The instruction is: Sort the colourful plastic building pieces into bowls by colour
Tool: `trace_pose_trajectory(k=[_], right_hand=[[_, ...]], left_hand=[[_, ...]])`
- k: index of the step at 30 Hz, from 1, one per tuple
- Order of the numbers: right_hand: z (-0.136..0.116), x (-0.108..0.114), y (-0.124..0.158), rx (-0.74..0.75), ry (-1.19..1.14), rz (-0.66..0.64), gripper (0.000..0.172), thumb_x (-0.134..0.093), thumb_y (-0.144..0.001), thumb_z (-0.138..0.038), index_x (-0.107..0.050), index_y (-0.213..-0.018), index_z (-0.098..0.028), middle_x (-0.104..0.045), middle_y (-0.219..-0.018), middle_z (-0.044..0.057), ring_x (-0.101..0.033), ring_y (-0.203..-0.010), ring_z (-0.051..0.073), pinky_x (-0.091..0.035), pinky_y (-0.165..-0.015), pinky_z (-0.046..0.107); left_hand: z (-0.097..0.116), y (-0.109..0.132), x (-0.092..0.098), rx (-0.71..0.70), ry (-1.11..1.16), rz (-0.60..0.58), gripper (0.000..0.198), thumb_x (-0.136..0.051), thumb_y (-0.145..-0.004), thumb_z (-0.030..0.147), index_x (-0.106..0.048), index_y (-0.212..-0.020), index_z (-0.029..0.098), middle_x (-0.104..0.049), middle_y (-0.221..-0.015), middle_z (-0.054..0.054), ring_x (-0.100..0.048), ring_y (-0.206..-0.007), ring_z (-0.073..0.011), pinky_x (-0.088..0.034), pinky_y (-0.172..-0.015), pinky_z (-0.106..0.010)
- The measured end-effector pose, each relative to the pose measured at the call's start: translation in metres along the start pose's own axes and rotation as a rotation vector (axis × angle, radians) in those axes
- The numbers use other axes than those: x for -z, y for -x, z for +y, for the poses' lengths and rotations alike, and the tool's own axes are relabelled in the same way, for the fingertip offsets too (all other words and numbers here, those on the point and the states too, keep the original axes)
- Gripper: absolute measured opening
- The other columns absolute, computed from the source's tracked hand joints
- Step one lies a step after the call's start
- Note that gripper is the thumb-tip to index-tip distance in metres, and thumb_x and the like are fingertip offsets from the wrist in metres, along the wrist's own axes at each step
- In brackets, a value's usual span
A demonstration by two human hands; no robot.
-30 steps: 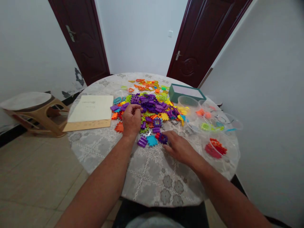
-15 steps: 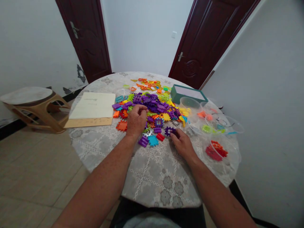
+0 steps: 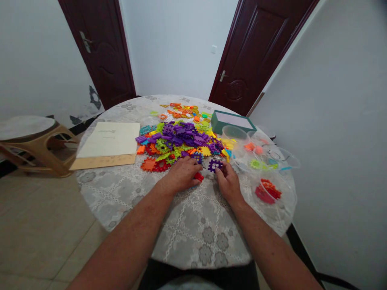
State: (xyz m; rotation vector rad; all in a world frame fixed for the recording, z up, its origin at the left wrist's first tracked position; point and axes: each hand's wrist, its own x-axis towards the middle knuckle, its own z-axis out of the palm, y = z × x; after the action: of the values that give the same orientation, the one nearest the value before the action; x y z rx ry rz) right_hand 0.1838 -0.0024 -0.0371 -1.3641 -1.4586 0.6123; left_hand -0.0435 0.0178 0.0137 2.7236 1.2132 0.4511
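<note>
A heap of coloured plastic building tiles (image 3: 184, 139) covers the middle of the round table (image 3: 193, 225). My right hand (image 3: 228, 181) pinches a purple tile (image 3: 214, 165) at the near edge of the heap. My left hand (image 3: 181, 175) lies palm down on the cloth beside it, fingers curled over small pieces, with a red tile (image 3: 198, 177) at its fingertips. What lies under the left palm is hidden.
Several clear plastic bowls stand at the right, one holding red tiles (image 3: 266, 189), another green ones (image 3: 256, 163). A teal box (image 3: 231, 121) sits behind them. A cream booklet (image 3: 109, 139) lies at the left. A wooden stool (image 3: 33, 145) stands on the floor; two dark doors behind.
My left hand came down from the purple pile to the near edge of the heap, next to the red tile. My right hand picked up the purple tile and holds it.
</note>
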Motion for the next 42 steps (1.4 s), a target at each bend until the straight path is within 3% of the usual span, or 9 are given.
trace_pose_trajectory(k=[12, 18, 23, 26, 30, 34, 39, 42], right_hand=[[-0.004, 0.001, -0.001, -0.018, -0.026, 0.014, 0.038, -0.057, -0.092, -0.039, -0.064, -0.124, -0.02, -0.073, -0.103, 0.006, -0.066, -0.091, 0.023, -0.052, -0.085, 0.035], [-0.009, 0.004, -0.001, -0.058, -0.083, 0.016, 0.034, -0.056, -0.092, -0.042, -0.065, -0.118, -0.022, -0.07, -0.09, 0.004, -0.063, -0.085, 0.024, -0.05, -0.072, 0.033], [-0.011, 0.005, 0.0, -0.099, -0.138, -0.009, 0.027, -0.058, -0.092, -0.045, -0.066, -0.104, -0.023, -0.064, -0.078, 0.001, -0.057, -0.074, 0.02, -0.046, -0.063, 0.03], [-0.014, 0.006, -0.001, -0.108, -0.232, -0.089, 0.027, -0.061, -0.092, -0.047, -0.068, -0.101, -0.022, -0.061, -0.075, 0.0, -0.053, -0.065, 0.016, -0.043, -0.059, 0.028], [-0.02, 0.006, -0.001, -0.143, -0.393, -0.25, 0.032, -0.067, -0.09, -0.047, -0.072, -0.111, -0.023, -0.067, -0.086, 0.0, -0.053, -0.063, 0.013, -0.045, -0.06, 0.026], [-0.018, 0.0, 0.001, -0.235, -0.442, -0.356, 0.03, -0.07, -0.087, -0.05, -0.072, -0.093, -0.02, -0.067, -0.075, 0.0, -0.053, -0.056, 0.011, -0.042, -0.054, 0.024], [-0.018, -0.006, 0.002, -0.247, -0.428, -0.34, 0.034, -0.068, -0.088, -0.054, -0.068, -0.092, -0.02, -0.064, -0.068, -0.001, -0.052, -0.051, 0.011, -0.039, -0.05, 0.023], [-0.034, 0.009, 0.002, -0.161, -0.32, -0.258, 0.033, -0.061, -0.093, -0.054, -0.065, -0.094, -0.022, -0.062, -0.066, -0.002, -0.053, -0.055, 0.013, -0.041, -0.054, 0.025]], left_hand=[[0.007, -0.006, -0.004, -0.045, 0.0, -0.005, 0.02, -0.07, -0.09, 0.039, -0.07, -0.098, 0.02, -0.065, -0.112, -0.009, -0.059, -0.107, -0.0269, -0.045, -0.092, -0.038], [0.003, -0.01, -0.006, 0.066, 0.143, 0.128, 0.024, -0.073, -0.09, 0.037, -0.063, -0.105, 0.02, -0.069, -0.103, -0.007, -0.062, -0.096, -0.0236, -0.047, -0.085, -0.034], [0.001, -0.011, -0.006, 0.114, 0.315, 0.173, 0.022, -0.07, -0.089, 0.027, -0.063, -0.11, 0.022, -0.073, -0.102, -0.005, -0.067, -0.091, -0.0221, -0.05, -0.081, -0.034], [0.002, -0.014, -0.007, 0.124, 0.369, 0.207, 0.022, -0.068, -0.088, 0.022, -0.064, -0.11, 0.023, -0.074, -0.105, -0.005, -0.069, -0.095, -0.0226, -0.052, -0.085, -0.035], [0.002, -0.017, -0.01, 0.135, 0.478, 0.234, 0.027, -0.067, -0.087, 0.021, -0.066, -0.113, 0.024, -0.074, -0.107, -0.004, -0.07, -0.096, -0.0219, -0.054, -0.089, -0.036], [0.002, -0.016, -0.011, 0.11, 0.506, 0.235, 0.032, -0.064, -0.084, 0.015, -0.067, -0.114, 0.024, -0.072, -0.109, -0.004, -0.069, -0.093, -0.0198, -0.055, -0.086, -0.034], [0.002, -0.015, -0.01, 0.01, 0.49, 0.18, 0.034, -0.065, -0.084, 0.016, -0.068, -0.117, 0.023, -0.072, -0.109, -0.005, -0.068, -0.094, -0.0208, -0.054, -0.088, -0.035], [-0.001, -0.015, -0.01, -0.04, 0.483, 0.162, 0.037, -0.064, -0.089, 0.024, -0.065, -0.126, 0.025, -0.072, -0.117, -0.007, -0.069, -0.097, -0.0212, -0.055, -0.089, -0.036]])
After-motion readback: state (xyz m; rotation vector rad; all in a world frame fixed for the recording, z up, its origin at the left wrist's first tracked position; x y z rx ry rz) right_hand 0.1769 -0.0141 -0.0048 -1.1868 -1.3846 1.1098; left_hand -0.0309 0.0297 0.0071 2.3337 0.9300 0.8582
